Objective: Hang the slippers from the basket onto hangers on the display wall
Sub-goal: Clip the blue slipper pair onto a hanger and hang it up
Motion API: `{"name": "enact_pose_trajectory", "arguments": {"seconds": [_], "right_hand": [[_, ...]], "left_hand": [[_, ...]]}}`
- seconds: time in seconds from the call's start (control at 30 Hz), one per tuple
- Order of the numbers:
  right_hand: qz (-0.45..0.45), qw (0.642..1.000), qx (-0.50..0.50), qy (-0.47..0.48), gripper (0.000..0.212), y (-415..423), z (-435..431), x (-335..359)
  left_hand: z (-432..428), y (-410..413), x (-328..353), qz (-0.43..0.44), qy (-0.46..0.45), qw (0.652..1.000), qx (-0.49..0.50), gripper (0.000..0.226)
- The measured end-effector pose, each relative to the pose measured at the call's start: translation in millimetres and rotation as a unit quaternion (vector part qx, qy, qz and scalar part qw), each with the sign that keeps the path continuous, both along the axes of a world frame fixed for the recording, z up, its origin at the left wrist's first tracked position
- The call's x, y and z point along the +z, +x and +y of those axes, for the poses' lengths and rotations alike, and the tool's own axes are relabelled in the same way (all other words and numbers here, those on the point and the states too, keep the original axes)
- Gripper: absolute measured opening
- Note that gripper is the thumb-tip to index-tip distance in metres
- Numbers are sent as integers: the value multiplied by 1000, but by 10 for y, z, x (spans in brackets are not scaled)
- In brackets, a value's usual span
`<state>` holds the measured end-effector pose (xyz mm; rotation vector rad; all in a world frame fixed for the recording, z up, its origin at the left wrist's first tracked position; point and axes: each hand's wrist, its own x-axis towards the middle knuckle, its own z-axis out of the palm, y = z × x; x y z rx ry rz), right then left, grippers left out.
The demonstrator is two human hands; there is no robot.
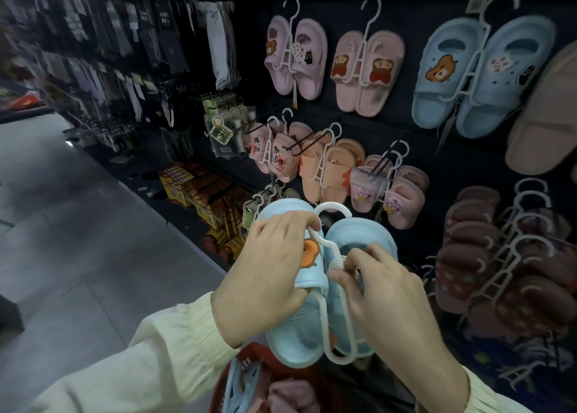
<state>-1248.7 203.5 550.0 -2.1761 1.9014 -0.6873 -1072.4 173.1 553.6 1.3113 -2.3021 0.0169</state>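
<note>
Now | left hand [268, 275] grips blue slippers [293, 347] | right hand [384, 294] pinches white hanger [333, 207] | red basket [252, 349] below | pink pairs [402, 206] hang behind

The left hand [268, 275] is gripping a pale blue slipper [293, 344] (orange bear charm showing); the right hand [384, 291] is pinching the white hanger [334, 250], above the near red basket [249, 350].

basket [217, 390] cut off below, socks [78, 16] blurred
</note>
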Motion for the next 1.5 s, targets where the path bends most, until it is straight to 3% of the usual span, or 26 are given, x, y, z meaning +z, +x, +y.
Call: {"name": "enact_pose_trajectory", "arguments": {"seconds": [0.37, 0.5, 0.77, 0.97, 1.17, 1.5], "right_hand": [[-41, 993, -73, -86, 24, 99, -229, 106], [-49, 990, -79, -107, 24, 90, -299, 175], [-106, 990, -65, -71, 29, 46, -357, 296], [-141, 989, -39, -38, 29, 32, -344, 338], [-193, 981, -32, -5, 39, -99, -394, 413], [-235, 968, -63, -59, 9, -386, -606, 641]], "left_hand": [[216, 12, -12, -62, 22, 997, -35, 85], [220, 27, -113, -99, -21, 995, -13, 91], [260, 12, -214, -94, -80, 992, 13, 104], [254, 28, -220, -73, -124, 990, -3, 89], [218, 162, -208, -82, -110, 990, -27, 85], [35, 215, -96, -90, -92, 986, -103, 86]]}}
